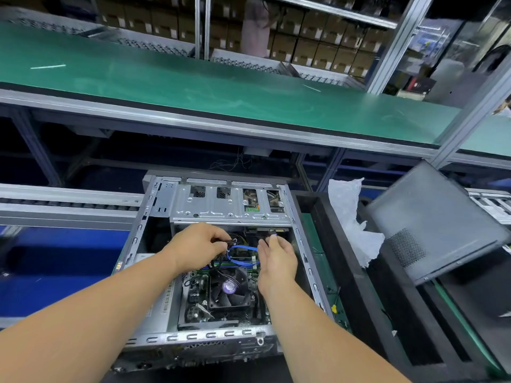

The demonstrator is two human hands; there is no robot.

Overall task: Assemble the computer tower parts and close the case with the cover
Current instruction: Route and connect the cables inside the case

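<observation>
An open computer tower case lies on its side in front of me, its motherboard and black CPU fan exposed. A silver drive cage spans the far end. Both hands reach inside, just below that cage. My left hand pinches a bundle of dark cables next to a looped blue data cable. My right hand holds a black connector at its fingertips, close under the cage. The grey side cover leans tilted at the right, apart from the case.
A green conveyor belt runs across behind the case. A black tray sits right of the case with a crumpled white plastic bag. A blue surface lies to the left. Stacked boxes fill the shelves at the back.
</observation>
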